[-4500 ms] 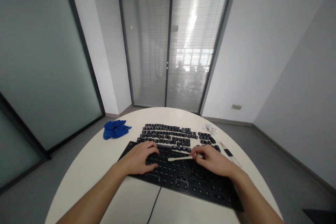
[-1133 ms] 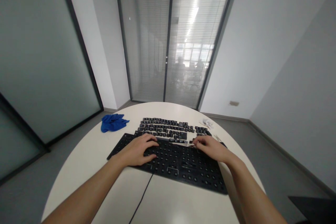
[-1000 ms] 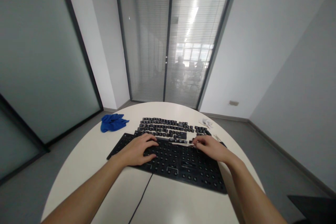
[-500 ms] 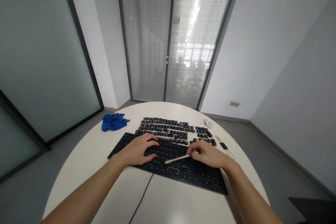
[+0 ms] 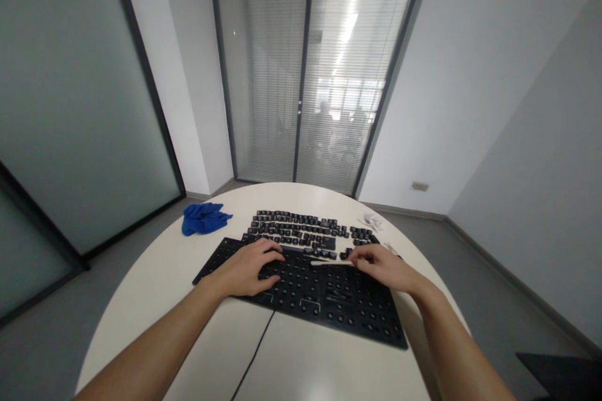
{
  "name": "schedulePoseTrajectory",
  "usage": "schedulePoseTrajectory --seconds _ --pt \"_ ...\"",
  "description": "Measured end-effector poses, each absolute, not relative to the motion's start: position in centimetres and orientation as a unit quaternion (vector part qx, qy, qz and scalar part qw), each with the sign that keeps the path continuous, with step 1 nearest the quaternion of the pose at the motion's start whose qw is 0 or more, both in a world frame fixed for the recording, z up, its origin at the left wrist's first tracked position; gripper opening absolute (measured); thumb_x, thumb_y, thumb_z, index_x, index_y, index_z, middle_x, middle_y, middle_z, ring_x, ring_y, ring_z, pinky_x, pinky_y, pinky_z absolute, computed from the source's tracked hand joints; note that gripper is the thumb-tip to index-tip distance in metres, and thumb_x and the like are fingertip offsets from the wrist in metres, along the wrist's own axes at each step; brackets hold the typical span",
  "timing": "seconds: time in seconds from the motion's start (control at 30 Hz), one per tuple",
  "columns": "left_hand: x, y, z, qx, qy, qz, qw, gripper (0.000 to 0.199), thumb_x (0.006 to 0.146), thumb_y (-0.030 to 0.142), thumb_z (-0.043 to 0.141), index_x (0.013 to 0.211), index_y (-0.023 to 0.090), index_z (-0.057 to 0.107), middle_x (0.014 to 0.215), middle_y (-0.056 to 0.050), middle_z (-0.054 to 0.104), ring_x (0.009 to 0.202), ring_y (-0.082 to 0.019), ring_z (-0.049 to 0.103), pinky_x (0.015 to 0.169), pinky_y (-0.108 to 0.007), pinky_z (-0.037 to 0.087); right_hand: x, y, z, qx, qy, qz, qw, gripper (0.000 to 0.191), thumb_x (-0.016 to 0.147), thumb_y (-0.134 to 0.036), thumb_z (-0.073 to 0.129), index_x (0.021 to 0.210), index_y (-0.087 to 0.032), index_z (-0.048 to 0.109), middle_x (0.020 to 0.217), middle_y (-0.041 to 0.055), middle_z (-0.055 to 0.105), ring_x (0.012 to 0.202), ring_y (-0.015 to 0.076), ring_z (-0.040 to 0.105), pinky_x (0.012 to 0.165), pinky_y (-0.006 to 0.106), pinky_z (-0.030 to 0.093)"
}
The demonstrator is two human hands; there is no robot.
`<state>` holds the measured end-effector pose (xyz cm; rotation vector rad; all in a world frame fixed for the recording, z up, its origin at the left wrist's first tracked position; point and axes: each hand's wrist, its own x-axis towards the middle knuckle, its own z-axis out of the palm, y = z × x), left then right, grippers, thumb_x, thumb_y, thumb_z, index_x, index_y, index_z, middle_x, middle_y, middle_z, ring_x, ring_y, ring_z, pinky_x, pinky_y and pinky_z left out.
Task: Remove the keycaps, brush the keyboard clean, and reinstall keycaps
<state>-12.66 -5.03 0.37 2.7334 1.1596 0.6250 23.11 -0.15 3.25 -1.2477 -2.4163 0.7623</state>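
A black keyboard with its keycaps off lies aslant on the white table, its bare switch posts showing. My left hand rests on its left part, palm down with fingers apart, holding nothing. Between the fingertips of my right hand is a slim pale stick, which points left over the keyboard's upper edge. Its tip looks like a swab or small brush; I cannot tell which. Loose black keycaps sit in rows just behind the keyboard, some partly hidden by my right hand.
A crumpled blue cloth lies at the back left of the round table. White crumpled material lies at the back right, near small items partly hidden by my right hand. A black cable runs from the keyboard to the front.
My right hand has moved right and slightly away from me with the stick, which now lies nearly level near the keyboard's back edge. My left hand has stayed in place.
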Motion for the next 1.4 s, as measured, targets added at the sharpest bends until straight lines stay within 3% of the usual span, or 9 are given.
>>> schedulePoseTrajectory --seconds 0.2,0.33,0.47,0.63,0.93,1.4 --pt "-12.9 -5.0 0.6 0.894 0.396 0.199 0.061 0.035 0.075 0.020 0.069 0.110 0.022 0.060 0.123 -0.008 0.058 0.115 -0.027 0.054 0.104 -0.041 0.046 22.7 0.2 2.6 -0.443 -0.841 0.252 0.179 0.027 0.088 -0.031 0.051 0.090 -0.018 0.074 0.092 0.0069 0.075 0.084 0.0238 0.066 0.076 0.033 0.046" --pt "-13.4 -4.9 0.8 0.892 0.400 0.200 0.065 0.034 0.072 0.016 0.067 0.105 0.021 0.059 0.122 -0.008 0.059 0.116 -0.027 0.054 0.105 -0.042 0.044 21.9 -0.1 2.4 -0.433 -0.851 0.247 0.165 0.026 0.089 -0.030 0.051 0.088 -0.018 0.073 0.084 0.0051 0.074 0.077 0.0211 0.063 0.071 0.031 0.045" --pt "-13.5 -5.1 1.1 0.892 0.394 0.209 0.069 0.032 0.077 0.026 0.072 0.106 0.021 0.060 0.126 -0.009 0.058 0.118 -0.029 0.054 0.105 -0.045 0.044 21.0 -0.7 2.8 -0.421 -0.859 0.240 0.165 0.024 0.089 -0.025 0.051 0.091 -0.018 0.074 0.087 0.0051 0.074 0.077 0.0203 0.063 0.072 0.031 0.045" --pt "-12.7 -5.4 1.2 0.907 0.363 0.196 0.084 0.061 0.073 0.042 0.081 0.127 0.025 0.058 0.133 -0.009 0.057 0.123 -0.031 0.053 0.108 -0.046 0.042 20.4 -1.4 3.3 -0.390 -0.868 0.263 0.159 0.023 0.080 -0.017 0.055 0.090 -0.018 0.076 0.089 0.0044 0.076 0.081 0.0207 0.065 0.075 0.030 0.046" --pt "-12.7 -5.4 1.3 0.908 0.370 0.185 0.074 0.059 0.071 0.041 0.083 0.124 0.024 0.062 0.131 -0.009 0.057 0.120 -0.030 0.055 0.107 -0.045 0.044 18.6 -3.1 3.6 -0.339 -0.867 0.348 0.109 0.026 0.074 -0.015 0.060 0.088 -0.020 0.081 0.078 -0.0006 0.076 0.068 0.0154 0.063 0.061 0.023 0.042" --pt "-13.1 -5.3 0.9 0.904 0.371 0.195 0.081 0.057 0.071 0.042 0.082 0.123 0.025 0.062 0.129 -0.008 0.058 0.118 -0.030 0.056 0.105 -0.043 0.045 20.1 -1.5 3.3 -0.405 -0.860 0.260 0.168 0.022 0.090 -0.026 0.055 0.092 -0.019 0.075 0.092 0.0050 0.076 0.083 0.0215 0.066 0.077 0.032 0.046"
